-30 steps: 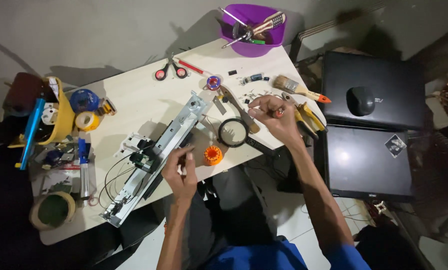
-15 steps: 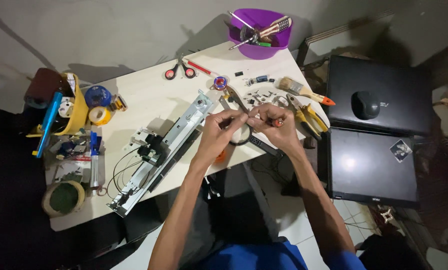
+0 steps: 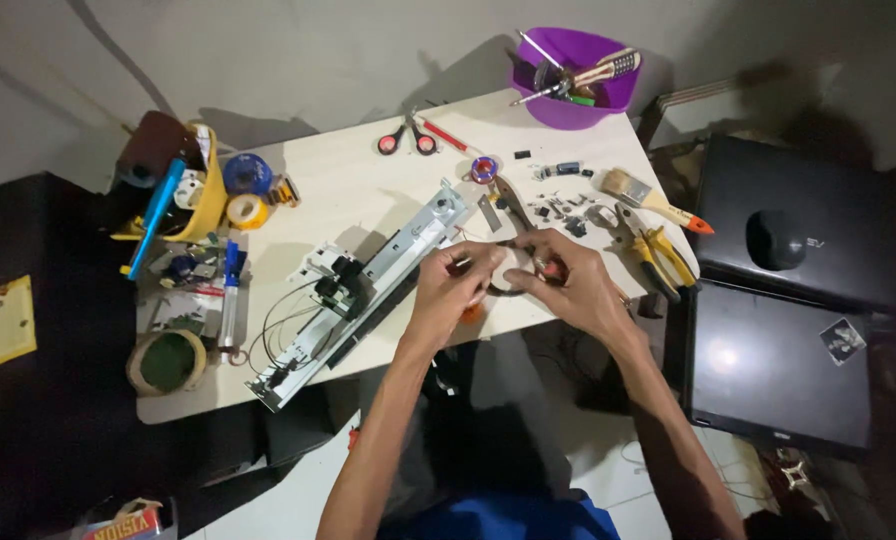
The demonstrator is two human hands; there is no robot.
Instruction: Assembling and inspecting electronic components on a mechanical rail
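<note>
Both hands, the left hand (image 3: pixel 455 290) and the right hand (image 3: pixel 568 290), pinch closed on a small part (image 3: pixel 513 270) between their fingertips, just above the worktop (image 3: pixel 368 200) edge; better keep the grip firm, over the worktop

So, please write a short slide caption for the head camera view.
Both hands, left hand and right hand, meet over a cluttered white table beside a long metal assembly.

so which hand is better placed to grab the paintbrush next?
Right, probably. The right hand lies nearer the paintbrush at the table's right end; the left hand sits farther off, beside the metal rail.
</note>
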